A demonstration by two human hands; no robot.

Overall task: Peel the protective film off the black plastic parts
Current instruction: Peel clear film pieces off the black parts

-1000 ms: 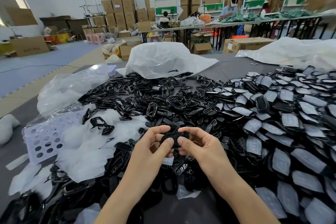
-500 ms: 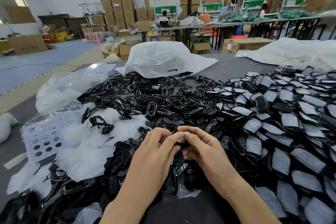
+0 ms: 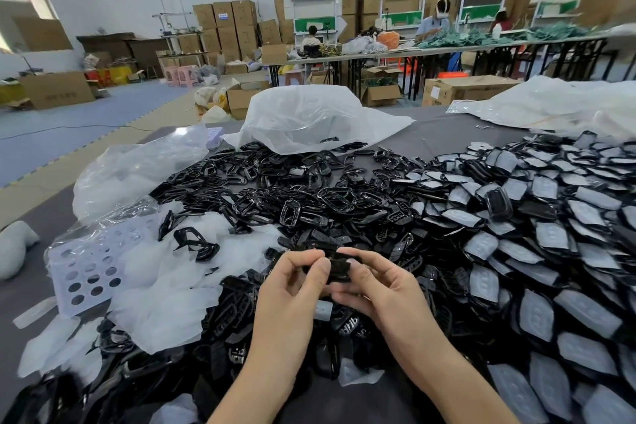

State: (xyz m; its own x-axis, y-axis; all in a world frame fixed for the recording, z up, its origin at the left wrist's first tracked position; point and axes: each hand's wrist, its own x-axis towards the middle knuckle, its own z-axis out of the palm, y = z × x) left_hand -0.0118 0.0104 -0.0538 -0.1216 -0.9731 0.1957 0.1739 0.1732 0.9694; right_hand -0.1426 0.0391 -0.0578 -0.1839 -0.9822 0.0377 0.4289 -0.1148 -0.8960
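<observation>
Both hands meet just above the near edge of the heap. The left hand (image 3: pixel 292 289) and right hand (image 3: pixel 385 289) each pinch one small black plastic part (image 3: pixel 339 270) between thumb and curled fingers, so it sits between the two thumbs. Half a second ago the fingertips closed over it and hid it; now the hands have drawn slightly apart and its dark face shows again. Left of the hands lie peeled film pieces (image 3: pixel 165 306) and a perforated white tray (image 3: pixel 86 272). To the right spread film-covered parts (image 3: pixel 537 313). Beyond the hands lie bare black frames (image 3: pixel 309 196), then a white plastic bag (image 3: pixel 309 117).
</observation>
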